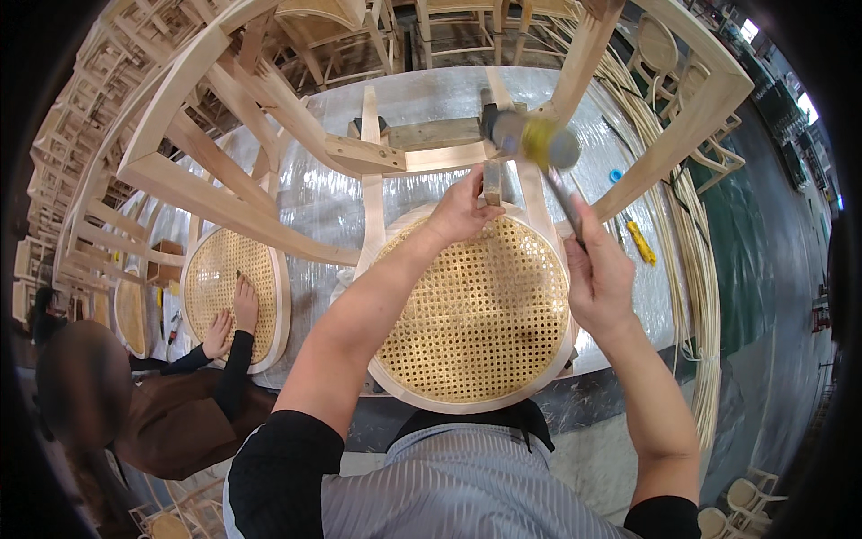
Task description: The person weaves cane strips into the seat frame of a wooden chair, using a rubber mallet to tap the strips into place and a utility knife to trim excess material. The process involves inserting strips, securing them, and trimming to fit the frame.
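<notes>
In front of me on the bench lies a round chair seat of woven cane [467,314] with a pale wooden rim, joined to an unfinished wooden chair frame [449,160]. My left hand [462,211] pinches a small wooden block [492,184] upright at the seat's far edge, beside a leg of the frame. My right hand [600,274] is closed round the handle of a mallet [543,144]. Its yellow and grey head is smeared by motion and hangs over the frame, just beyond the block. Whether the head touches anything cannot be made out.
Plastic film covers the bench [314,314]. To the left, a co-worker's hands [235,316] rest on another cane seat [224,260]. A yellow-handled tool [640,242] and a bundle of long canes [696,269] lie at right. Curved chair parts [242,211] arch overhead.
</notes>
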`<control>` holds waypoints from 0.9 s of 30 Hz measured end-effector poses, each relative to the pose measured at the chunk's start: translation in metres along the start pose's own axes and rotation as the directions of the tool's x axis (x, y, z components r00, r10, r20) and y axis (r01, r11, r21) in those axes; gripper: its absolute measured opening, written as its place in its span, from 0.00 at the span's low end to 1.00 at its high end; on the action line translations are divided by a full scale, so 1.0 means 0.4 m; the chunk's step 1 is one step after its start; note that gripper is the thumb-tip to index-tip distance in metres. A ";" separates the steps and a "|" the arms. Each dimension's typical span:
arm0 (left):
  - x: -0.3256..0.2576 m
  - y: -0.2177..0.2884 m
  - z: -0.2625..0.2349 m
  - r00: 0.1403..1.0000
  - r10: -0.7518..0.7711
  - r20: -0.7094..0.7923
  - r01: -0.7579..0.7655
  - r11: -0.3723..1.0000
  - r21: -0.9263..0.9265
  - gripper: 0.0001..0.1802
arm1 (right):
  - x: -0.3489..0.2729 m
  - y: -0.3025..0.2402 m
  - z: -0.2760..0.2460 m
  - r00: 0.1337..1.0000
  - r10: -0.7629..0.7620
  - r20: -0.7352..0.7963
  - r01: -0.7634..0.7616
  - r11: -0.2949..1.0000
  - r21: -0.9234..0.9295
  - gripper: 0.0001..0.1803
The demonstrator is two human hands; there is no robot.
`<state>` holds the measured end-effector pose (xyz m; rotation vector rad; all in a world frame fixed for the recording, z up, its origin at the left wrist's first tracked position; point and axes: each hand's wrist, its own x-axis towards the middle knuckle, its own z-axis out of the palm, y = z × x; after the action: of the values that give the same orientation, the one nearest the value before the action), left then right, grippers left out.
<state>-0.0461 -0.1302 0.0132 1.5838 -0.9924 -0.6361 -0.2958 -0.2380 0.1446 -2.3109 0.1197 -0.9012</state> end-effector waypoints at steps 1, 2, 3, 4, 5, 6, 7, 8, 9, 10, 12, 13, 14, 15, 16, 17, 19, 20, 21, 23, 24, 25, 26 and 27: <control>-0.004 0.002 0.002 1.000 -0.025 0.009 0.025 0.999 -0.038 0.38 | -0.010 0.019 0.002 0.995 0.024 0.098 -0.013 0.994 -0.105 0.34; -0.003 0.009 0.013 0.999 -0.045 0.025 0.047 0.996 -0.081 0.39 | -0.006 0.032 -0.005 0.980 0.061 0.191 -0.019 0.976 -0.216 0.34; -0.002 0.017 0.023 0.997 -0.064 0.041 0.069 0.990 -0.122 0.40 | -0.004 0.042 -0.011 0.955 0.108 0.277 -0.013 0.946 -0.324 0.34; 0.001 0.026 0.030 0.998 -0.049 0.038 0.054 0.990 -0.133 0.40 | -0.011 0.046 -0.026 0.960 0.133 0.246 -0.057 0.954 -0.295 0.34; 0.005 0.037 0.027 0.999 -0.041 0.027 0.044 0.990 -0.134 0.40 | 0.008 0.025 -0.028 0.977 0.105 0.187 -0.061 0.972 -0.228 0.34; -0.004 0.035 0.024 0.999 -0.042 0.015 0.043 0.989 -0.139 0.41 | 0.017 -0.006 -0.027 0.987 0.087 0.132 -0.066 0.985 -0.157 0.33; -0.011 0.033 0.020 0.999 -0.045 0.009 0.046 0.988 -0.150 0.41 | 0.017 -0.018 -0.023 0.994 0.074 0.075 -0.067 0.994 -0.085 0.32; -0.011 0.035 0.025 0.999 -0.036 0.010 0.037 0.985 -0.166 0.41 | 0.011 -0.021 -0.024 0.997 0.070 0.039 -0.069 0.997 -0.031 0.32; -0.006 0.040 0.030 1.000 -0.021 0.012 0.023 0.983 -0.183 0.42 | -0.006 -0.001 -0.026 0.993 0.069 0.099 -0.056 0.990 -0.129 0.32; -0.003 0.045 0.036 1.000 -0.007 0.025 0.009 0.995 -0.095 0.42 | -0.029 0.035 -0.028 0.984 0.075 0.159 -0.037 0.973 -0.226 0.33; -0.002 0.048 0.026 0.999 0.010 0.034 -0.014 0.995 0.102 0.42 | -0.016 0.046 -0.029 0.957 0.132 0.257 -0.044 0.946 -0.321 0.33; 0.001 0.049 0.025 0.998 -0.045 0.038 0.043 0.998 0.040 0.42 | -0.019 0.046 -0.034 0.970 0.113 0.213 -0.052 0.961 -0.271 0.33; -0.001 0.050 0.021 0.993 -0.113 0.040 0.114 0.993 -0.019 0.42 | 0.000 0.018 -0.032 0.980 0.099 0.175 -0.062 0.977 -0.206 0.32; -0.005 0.047 0.027 0.983 -0.176 0.058 0.181 0.980 -0.085 0.42 | 0.005 -0.006 -0.036 0.986 0.096 0.134 -0.075 0.985 -0.153 0.32; -0.005 0.045 0.029 0.983 -0.174 0.064 0.177 0.983 -0.041 0.42 | -0.002 0.000 -0.031 0.994 0.047 0.099 -0.036 0.993 -0.112 0.32; 0.005 0.047 0.025 0.984 -0.162 0.069 0.162 0.987 0.004 0.41 | -0.006 0.006 -0.027 0.998 -0.009 0.057 0.013 0.997 -0.078 0.32; 0.010 0.050 0.029 0.988 -0.127 0.087 0.120 0.989 0.087 0.41 | -0.022 0.024 -0.028 0.993 0.019 0.113 -0.003 0.990 -0.141 0.32; 0.012 0.051 0.031 0.990 -0.104 0.096 0.091 0.988 0.128 0.41 | -0.018 0.031 -0.039 0.974 0.105 0.202 -0.056 0.970 -0.237 0.33; 0.015 0.052 0.033 0.991 -0.080 0.107 0.062 0.984 0.167 0.41 | -0.017 0.036 -0.048 0.940 0.199 0.279 -0.098 0.937 -0.337 0.33; 0.012 0.044 0.029 0.993 -0.029 0.111 0.027 1.000 0.016 0.42 | -0.009 0.018 -0.050 0.987 0.069 0.143 -0.045 0.985 -0.167 0.33; 0.006 0.036 0.028 0.994 -0.006 0.112 0.013 0.998 -0.064 0.42 | 0.000 -0.011 -0.051 0.994 0.058 0.096 -0.047 0.993 -0.105 0.33; 0.001 0.028 0.025 0.994 -0.041 0.102 0.045 0.998 -0.038 0.43 | 0.003 -0.023 -0.049 0.998 0.049 0.048 -0.047 0.998 -0.042 0.33; 0.003 0.025 0.025 0.993 -0.064 0.097 0.066 0.998 -0.015 0.43 | -0.014 -0.005 -0.051 0.993 0.047 0.104 -0.036 0.994 -0.104 0.33; 0.012 0.031 0.031 0.993 -0.078 0.093 0.078 0.997 0.003 0.43 | -0.031 0.025 -0.056 0.987 0.046 0.156 -0.019 0.984 -0.175 0.33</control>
<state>-0.0571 -0.1413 0.0228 1.6106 -1.0026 -0.7704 -0.3179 -0.2542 0.1440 -2.5248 0.1727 -0.7093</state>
